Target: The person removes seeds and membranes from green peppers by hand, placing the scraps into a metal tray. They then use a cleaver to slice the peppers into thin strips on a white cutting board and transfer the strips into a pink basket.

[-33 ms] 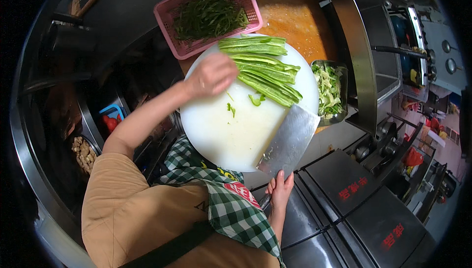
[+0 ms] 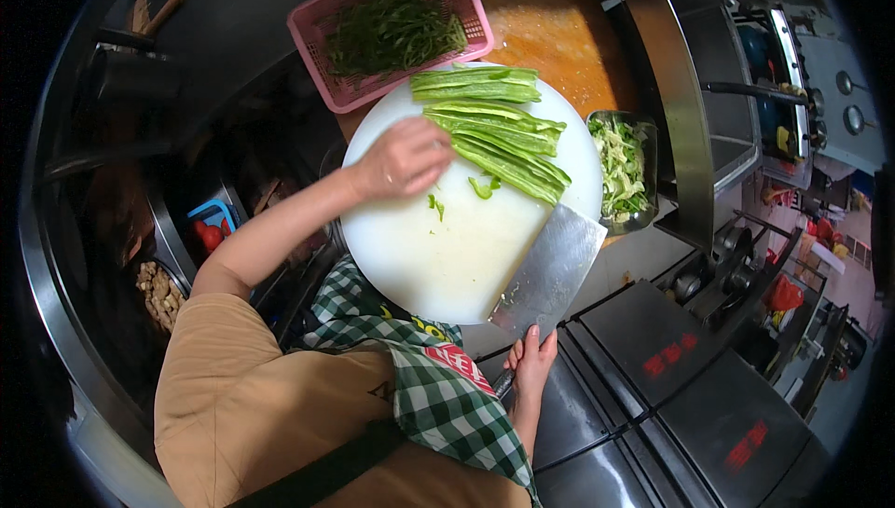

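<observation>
The split, flattened green pepper strips (image 2: 499, 135) lie stacked on the far half of the round white plastic cutting board (image 2: 438, 256). The left hand (image 2: 403, 158) rests on their near ends, its grip curled loosely and pressing rather than clamped. The right hand (image 2: 530, 363) is closed round the handle of the broad steel cleaver (image 2: 550, 270), whose blade lies at the board's near right edge. For clean cuts, the strips are best squared together, fingertips tucked back, and the blade guided along the knuckles.
</observation>
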Demonstrator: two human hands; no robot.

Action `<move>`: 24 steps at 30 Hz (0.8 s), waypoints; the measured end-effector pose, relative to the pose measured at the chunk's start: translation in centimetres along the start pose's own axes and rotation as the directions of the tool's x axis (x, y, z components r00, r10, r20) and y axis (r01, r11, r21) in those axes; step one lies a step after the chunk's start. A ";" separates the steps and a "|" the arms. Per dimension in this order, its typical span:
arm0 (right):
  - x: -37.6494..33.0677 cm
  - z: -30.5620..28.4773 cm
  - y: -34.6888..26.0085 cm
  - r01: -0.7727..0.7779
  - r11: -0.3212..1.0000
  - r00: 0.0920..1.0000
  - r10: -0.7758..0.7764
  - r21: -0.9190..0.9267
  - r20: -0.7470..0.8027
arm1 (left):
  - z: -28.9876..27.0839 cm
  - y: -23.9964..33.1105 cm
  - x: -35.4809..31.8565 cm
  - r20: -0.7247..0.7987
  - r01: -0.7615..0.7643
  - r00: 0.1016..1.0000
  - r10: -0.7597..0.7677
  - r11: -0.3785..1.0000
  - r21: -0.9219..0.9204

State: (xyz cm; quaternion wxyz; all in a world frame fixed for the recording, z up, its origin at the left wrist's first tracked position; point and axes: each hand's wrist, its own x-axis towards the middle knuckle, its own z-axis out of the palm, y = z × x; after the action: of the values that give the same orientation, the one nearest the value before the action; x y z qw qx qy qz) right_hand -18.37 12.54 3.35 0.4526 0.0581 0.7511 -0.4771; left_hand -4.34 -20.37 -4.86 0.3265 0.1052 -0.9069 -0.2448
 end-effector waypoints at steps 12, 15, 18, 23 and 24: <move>4.2 -1.8 3.3 0.096 0.995 0.994 -0.098 -0.038 -0.049 | 9.7 2.3 5.8 0.248 -0.044 0.969 -0.003 0.982 0.184; 4.7 -1.9 3.8 0.112 0.993 0.994 -0.112 -0.031 -0.018 | 8.9 2.5 5.7 0.171 0.029 0.983 -0.067 0.976 0.214; 5.5 -1.9 4.9 0.120 0.993 0.993 -0.120 -0.008 0.010 | 8.1 -0.2 5.1 0.071 0.047 0.994 -0.078 0.931 0.362; 6.3 -1.8 5.7 0.132 0.990 0.991 -0.133 0.039 0.029 | 7.0 -2.2 5.8 0.230 -0.041 0.969 -0.090 0.858 0.512; 6.4 -1.8 5.8 0.138 0.990 0.990 -0.139 0.032 0.029 | 7.1 -2.4 5.9 0.286 -0.031 0.947 -0.147 0.844 0.536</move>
State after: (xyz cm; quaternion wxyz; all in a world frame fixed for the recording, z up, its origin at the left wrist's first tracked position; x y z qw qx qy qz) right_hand -20.24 14.80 -4.95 0.4290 0.0050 0.7389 -0.5196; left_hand -13.41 -21.79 -7.62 0.1275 0.1789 -0.9755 -0.0067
